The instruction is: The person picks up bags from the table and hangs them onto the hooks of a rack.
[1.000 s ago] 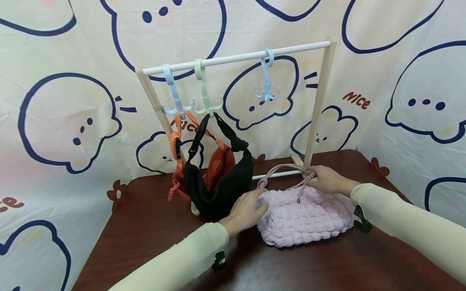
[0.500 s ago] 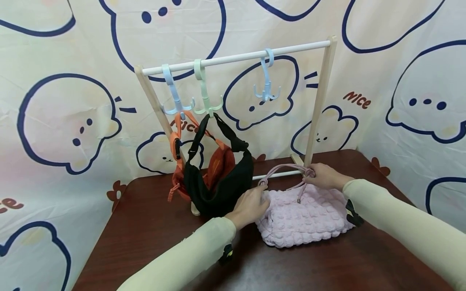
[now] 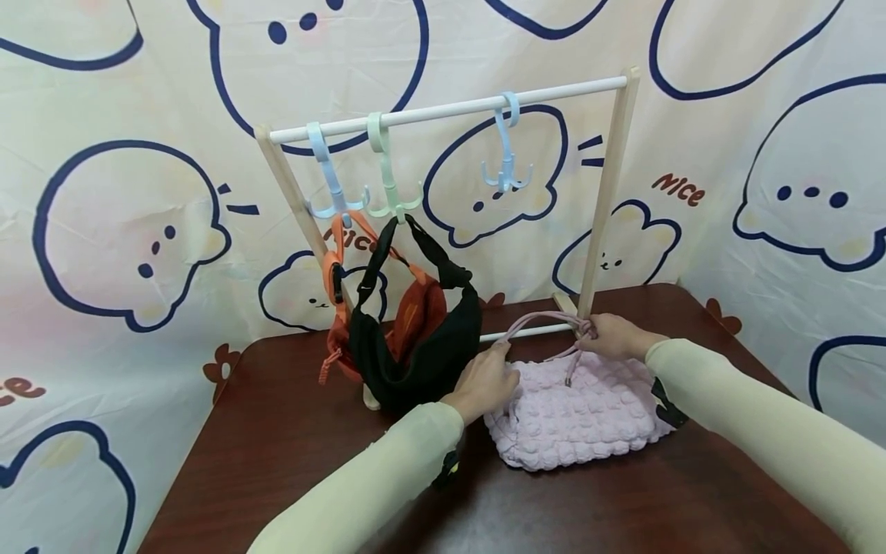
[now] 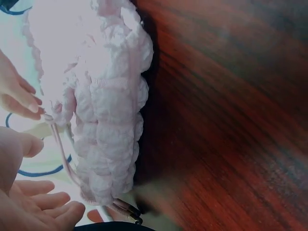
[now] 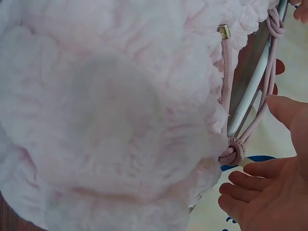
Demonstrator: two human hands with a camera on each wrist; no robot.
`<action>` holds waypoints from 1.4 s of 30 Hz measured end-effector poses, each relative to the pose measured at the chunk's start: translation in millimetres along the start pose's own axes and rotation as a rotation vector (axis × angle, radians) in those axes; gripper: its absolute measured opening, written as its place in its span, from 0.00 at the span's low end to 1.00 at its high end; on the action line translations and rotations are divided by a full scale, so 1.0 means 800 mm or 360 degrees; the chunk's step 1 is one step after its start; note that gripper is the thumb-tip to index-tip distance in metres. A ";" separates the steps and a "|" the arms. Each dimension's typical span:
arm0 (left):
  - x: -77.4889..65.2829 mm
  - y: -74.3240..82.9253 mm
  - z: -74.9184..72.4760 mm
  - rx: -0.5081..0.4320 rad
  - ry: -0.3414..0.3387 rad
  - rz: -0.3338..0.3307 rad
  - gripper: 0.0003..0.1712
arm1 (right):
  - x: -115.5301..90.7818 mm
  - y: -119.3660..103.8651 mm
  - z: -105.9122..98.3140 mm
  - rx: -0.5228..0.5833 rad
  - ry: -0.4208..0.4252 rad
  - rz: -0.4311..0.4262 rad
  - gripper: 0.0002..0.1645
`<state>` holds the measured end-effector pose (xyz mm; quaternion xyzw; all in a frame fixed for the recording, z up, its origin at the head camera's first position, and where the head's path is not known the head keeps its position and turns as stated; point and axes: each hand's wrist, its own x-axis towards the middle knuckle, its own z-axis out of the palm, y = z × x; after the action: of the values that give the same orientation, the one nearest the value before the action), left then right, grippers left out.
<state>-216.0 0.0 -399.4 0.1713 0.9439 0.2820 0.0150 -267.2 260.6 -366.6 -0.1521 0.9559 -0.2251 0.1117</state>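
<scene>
A pale pink puffy handbag lies on the table, its thin cord strap arching up behind it with a knot near each end. My left hand is at the bag's left end, fingertips close to the left knot; in the left wrist view its fingers are spread and hold nothing. By the strap's right end, my right hand reaches in. The right wrist view shows its thumb and fingers apart, with the knotted loop close in front of the gap between them.
Behind stands a rack with a white rail and wooden posts. An orange bag hangs from the left blue hook, a black bag from the green hook. A second blue hook hangs farther right.
My left hand has moved right and a little up, toward the strap's left knot. The right hand has shifted slightly left along the strap end. The handbag has stayed almost in place.
</scene>
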 end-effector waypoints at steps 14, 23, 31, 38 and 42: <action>0.015 -0.005 0.014 0.0080 -0.0165 -0.0115 0.41 | 0.002 0.003 0.001 -0.0002 -0.0060 0.0029 0.33; 0.017 -0.006 0.017 0.0002 -0.0231 -0.0163 0.41 | 0.004 0.010 0.003 0.0017 -0.0077 0.0042 0.33; 0.018 -0.004 0.015 0.0014 -0.0240 -0.0162 0.41 | 0.002 0.008 -0.003 -0.0012 -0.0088 0.0029 0.31; 0.014 -0.001 0.014 0.0071 -0.0230 -0.0117 0.39 | 0.001 0.009 -0.012 -0.0092 -0.0116 0.0017 0.36; 0.012 0.001 0.013 0.0051 -0.0250 -0.0103 0.38 | -0.002 0.009 -0.016 -0.0133 -0.0136 0.0024 0.37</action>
<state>-223.3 8.8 -406.9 0.1625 0.9492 0.2520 0.0954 -270.7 272.3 -358.6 -0.1589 0.9599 -0.1776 0.1476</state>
